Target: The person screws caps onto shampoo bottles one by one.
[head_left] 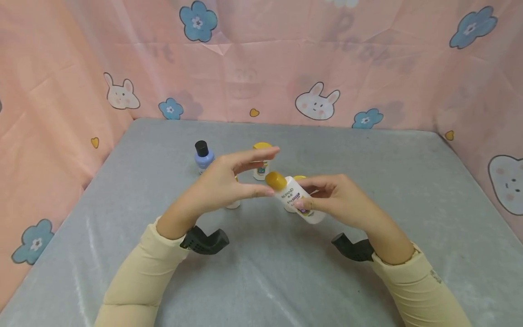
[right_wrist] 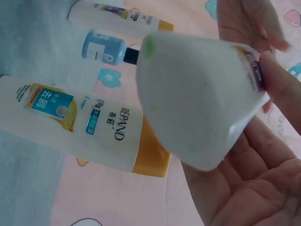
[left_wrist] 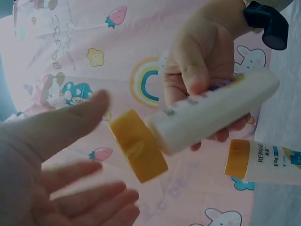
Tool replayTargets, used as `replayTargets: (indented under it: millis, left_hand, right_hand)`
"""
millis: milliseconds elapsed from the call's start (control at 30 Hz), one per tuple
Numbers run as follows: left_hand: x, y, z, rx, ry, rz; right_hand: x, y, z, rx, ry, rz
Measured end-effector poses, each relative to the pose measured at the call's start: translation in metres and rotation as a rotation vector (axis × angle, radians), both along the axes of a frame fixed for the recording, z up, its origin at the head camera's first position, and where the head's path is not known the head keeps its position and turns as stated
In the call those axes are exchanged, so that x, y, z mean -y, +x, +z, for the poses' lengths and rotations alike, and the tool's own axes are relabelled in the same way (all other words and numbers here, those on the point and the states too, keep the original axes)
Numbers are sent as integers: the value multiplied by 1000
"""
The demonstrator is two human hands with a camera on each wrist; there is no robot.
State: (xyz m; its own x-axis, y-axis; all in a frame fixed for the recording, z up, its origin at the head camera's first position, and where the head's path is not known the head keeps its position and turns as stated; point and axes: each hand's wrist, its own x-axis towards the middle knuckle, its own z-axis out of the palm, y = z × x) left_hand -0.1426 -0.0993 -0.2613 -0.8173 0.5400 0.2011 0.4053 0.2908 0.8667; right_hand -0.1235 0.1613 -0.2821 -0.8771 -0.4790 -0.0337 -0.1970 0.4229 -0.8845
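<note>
My right hand [head_left: 341, 197] holds a white shampoo bottle [head_left: 295, 196] with a gold cap [head_left: 276, 181], tilted so the cap points up and left. In the left wrist view its thumb lies along the label side of the bottle [left_wrist: 216, 110]. My left hand [head_left: 220, 184] is beside the cap, thumb and fingers spread apart. From the left wrist, a gap shows between those fingers [left_wrist: 89, 202] and the gold cap [left_wrist: 138, 146]. The right wrist view looks onto the bottle's white base [right_wrist: 188, 103].
On the grey table [head_left: 261, 272] a blue bottle with a black cap [head_left: 204, 160] stands at back left. Another white gold-capped bottle [head_left: 260, 171] stands behind the hands. Two more white bottles are partly hidden, one behind each hand. A pink printed curtain [head_left: 253, 59] hangs around the table.
</note>
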Motion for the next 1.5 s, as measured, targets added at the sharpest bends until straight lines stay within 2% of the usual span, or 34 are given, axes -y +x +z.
replayTargets:
  millis: [133, 200, 233, 333, 467, 567, 700, 767, 867, 1000, 1100, 1267, 1500]
  left_hand:
    - [-5, 3, 0, 98, -7, 208]
    - [-8, 4, -1, 146, -29, 268]
    - [-9, 4, -2, 161, -36, 277]
    - [-12, 4, -3, 197, -27, 250]
    - [-12, 2, -4, 181, -32, 196]
    - [-10, 1, -4, 188, -9, 122]
    - [-8, 0, -3, 237, 49, 20]
    - [-8, 0, -2, 240, 68, 17]
    - [-7, 0, -2, 227, 72, 63]
    - [-7, -2, -3, 165, 2, 101]
    - [-8, -3, -4, 140, -15, 68]
    - [-7, -1, -4, 145, 32, -2]
    - [-6, -2, -4, 138, 47, 4]
  right_hand:
    - [1, 0, 0, 4, 16, -23]
    - [1, 0, 0, 0, 27, -30]
    - [2, 1, 0, -1, 34, -35]
    - [2, 1, 0, -10, 46, -39]
    - [2, 1, 0, -16, 50, -43]
    - [2, 0, 0, -22, 50, -48]
    - [1, 0, 0, -22, 50, -49]
    - [1, -1, 0, -20, 51, -48]
    - [1, -1, 1, -16, 49, -51]
    - [1, -1, 2, -8, 53, -52]
    - [1, 0, 3, 4, 59, -51]
    - [0, -1, 4, 14, 67, -55]
    - [-2, -2, 3, 25, 45, -49]
